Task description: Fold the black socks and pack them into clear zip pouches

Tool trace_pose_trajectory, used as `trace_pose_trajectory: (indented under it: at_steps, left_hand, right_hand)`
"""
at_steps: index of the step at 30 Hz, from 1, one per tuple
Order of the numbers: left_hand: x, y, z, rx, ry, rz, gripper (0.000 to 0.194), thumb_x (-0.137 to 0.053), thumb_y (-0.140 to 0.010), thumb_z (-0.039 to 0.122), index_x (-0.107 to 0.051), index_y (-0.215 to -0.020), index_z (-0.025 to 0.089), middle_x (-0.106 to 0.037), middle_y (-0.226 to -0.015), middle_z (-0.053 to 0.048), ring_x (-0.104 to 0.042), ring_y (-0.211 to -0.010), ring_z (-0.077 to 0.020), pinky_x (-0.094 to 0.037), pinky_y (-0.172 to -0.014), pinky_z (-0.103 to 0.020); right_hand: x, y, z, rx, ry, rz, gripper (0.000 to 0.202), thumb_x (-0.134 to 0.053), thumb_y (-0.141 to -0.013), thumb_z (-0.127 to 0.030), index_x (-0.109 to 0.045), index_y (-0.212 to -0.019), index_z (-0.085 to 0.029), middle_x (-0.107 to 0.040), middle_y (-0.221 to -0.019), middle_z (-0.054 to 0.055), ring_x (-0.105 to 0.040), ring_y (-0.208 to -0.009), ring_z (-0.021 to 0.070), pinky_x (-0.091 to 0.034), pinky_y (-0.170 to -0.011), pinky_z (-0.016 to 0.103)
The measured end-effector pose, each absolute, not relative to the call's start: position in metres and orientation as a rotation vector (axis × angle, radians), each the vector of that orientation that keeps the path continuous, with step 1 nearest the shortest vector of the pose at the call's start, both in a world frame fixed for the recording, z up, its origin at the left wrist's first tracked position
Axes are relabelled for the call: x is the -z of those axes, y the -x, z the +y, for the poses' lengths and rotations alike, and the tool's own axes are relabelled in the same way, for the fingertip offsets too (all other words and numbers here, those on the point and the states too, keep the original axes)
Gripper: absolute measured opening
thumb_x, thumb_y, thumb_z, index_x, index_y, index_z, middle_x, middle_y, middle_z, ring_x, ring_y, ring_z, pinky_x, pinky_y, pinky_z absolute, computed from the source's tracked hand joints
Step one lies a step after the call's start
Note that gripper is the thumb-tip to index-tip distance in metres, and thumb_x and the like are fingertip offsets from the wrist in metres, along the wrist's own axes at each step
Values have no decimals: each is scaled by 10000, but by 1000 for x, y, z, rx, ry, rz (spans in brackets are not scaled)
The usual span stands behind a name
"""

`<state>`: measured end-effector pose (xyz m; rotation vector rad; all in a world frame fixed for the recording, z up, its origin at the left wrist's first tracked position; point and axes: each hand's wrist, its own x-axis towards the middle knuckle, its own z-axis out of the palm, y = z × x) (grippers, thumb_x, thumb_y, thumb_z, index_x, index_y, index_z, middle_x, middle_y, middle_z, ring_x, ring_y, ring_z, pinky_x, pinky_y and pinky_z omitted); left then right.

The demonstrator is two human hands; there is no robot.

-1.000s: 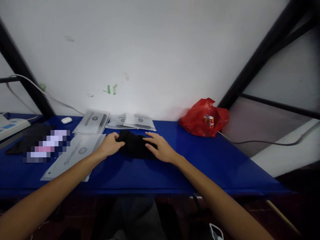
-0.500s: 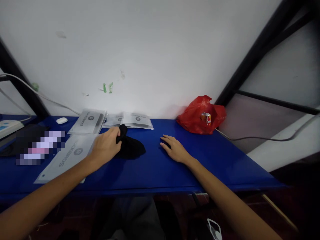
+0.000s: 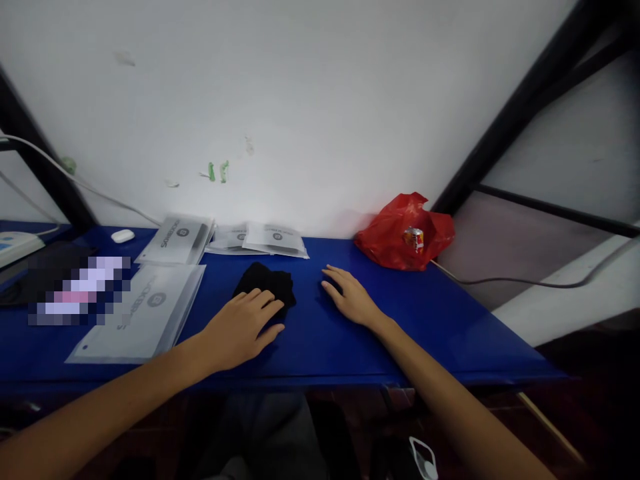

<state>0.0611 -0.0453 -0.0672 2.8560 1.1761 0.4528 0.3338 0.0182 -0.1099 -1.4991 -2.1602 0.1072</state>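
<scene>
A black piece of cloth (image 3: 265, 280) lies bunched on the blue table (image 3: 310, 347). My left hand (image 3: 245, 327) rests over its near edge, fingers spread and flat, the thumb off to the near side; the part of the cloth beneath the fingers is hidden. To the right, apart from the cloth, my right hand (image 3: 350, 297) lies on the tabletop with its fingers stretched out and nothing in it. Left of my left hand is a large frosted plastic zip bag (image 3: 145, 313) with grey printing, lying flat.
Smaller frosted bags (image 3: 177, 240) lie along the wall, with a white earbud case (image 3: 123, 236) beside them. A red plastic bag (image 3: 390, 233) stands at the back right near a cable (image 3: 520, 283). A blurred-out object (image 3: 83, 290) lies at the left.
My left hand has let go of the cloth's raised end and moved nearer and to the right, now flat on it. The cloth is more compact. My right hand has stayed in place.
</scene>
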Motion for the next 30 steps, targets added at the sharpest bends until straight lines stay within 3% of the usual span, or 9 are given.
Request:
trace_pose_trajectory:
  at_steps: [5, 14, 20, 26, 30]
  left_hand:
    - [63, -42, -51, -557, -2835, 1298, 287, -401, -924, 305, -564, -1128, 187, -606, -1099, -78, -559, -996, -218, -452, -875, -385]
    - [78, -5, -52, -644, -2715, 1701, 243, -384, -927, 239, -555, -1081, 160, -603, -970, -70, -575, -890, -206, -482, -768, -346]
    - [88, 24, -56, -541, -2479, 2121, 223, -419, -902, 237, -552, -1041, 125, -572, -980, -103, -538, -947, -250, -469, -788, -370]
    - [89, 39, -60, -448, -2279, 2176, 198, -443, -895, 249, -576, -973, 124, -581, -970, -103, -556, -933, -237, -475, -755, -343]
    - [84, 40, -62, -400, -2232, 2160, 199, -406, -903, 206, -587, -912, 124, -590, -928, -96, -580, -836, -208, -468, -692, -316]
  right_hand:
    - [90, -294, 8, -116, 1209, -2230, 411, -396, -923, -379, -507, -1289, -227, -481, -1376, 98, -426, -1282, 240, -348, -1063, 492]
    - [74, -237, 14, -120, 975, -2467, 409, -396, -929, -325, -485, -1313, -216, -430, -1417, 102, -374, -1323, 234, -333, -1072, 506]
    - [77, -219, 25, -67, 990, -2612, 455, -397, -923, -403, -478, -1322, -198, -406, -1431, 117, -331, -1346, 256, -286, -1089, 533]
    - [79, -202, 27, -20, 963, -2691, 513, -395, -916, -450, -433, -1355, -188, -361, -1457, 124, -290, -1365, 258, -248, -1103, 537]
    - [83, -197, 27, -71, 956, -2736, 508, -393, -916, -454, -449, -1346, -189, -396, -1436, 122, -327, -1347, 267, -292, -1088, 522]
